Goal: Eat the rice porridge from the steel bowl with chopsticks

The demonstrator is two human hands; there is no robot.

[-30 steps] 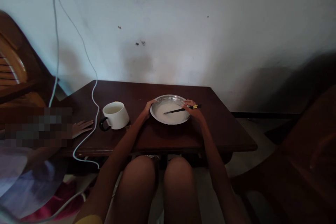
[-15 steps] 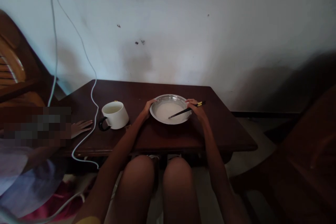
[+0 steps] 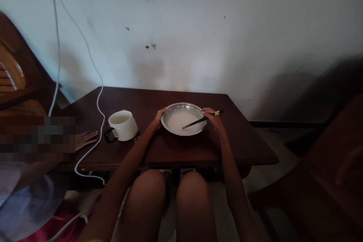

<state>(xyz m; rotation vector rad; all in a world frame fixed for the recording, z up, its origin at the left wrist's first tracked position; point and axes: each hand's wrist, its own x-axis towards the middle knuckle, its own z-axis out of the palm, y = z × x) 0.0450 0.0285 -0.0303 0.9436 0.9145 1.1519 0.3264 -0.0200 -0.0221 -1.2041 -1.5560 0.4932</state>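
Note:
A shallow metal bowl (image 3: 170, 109) holding a pale white mixture stands on the dark wooden table (image 3: 176, 151). My left hand (image 3: 158, 118) curls around the bowl's left rim and steadies it. My right hand (image 3: 211, 116) rests at the right rim, pinched on a pair of black chopsticks (image 3: 202, 120) with yellow bands near their tops. The chopstick tips dip into the mixture near the bowl's middle. A white mug (image 3: 122, 125) with a dark handle stands to the left of the bowl.
Another person sits at the left, one hand (image 3: 85, 138) flat on the table edge. A white cable (image 3: 98, 102) hangs down the wall and trails over the table's left side. Wooden chairs stand at the far left (image 3: 17, 83) and right (image 3: 326, 181). My knees are under the table.
The chopstick tips have swung from the bowl's left side toward its middle and their tops lifted to the right. My left hand has stayed on the rim.

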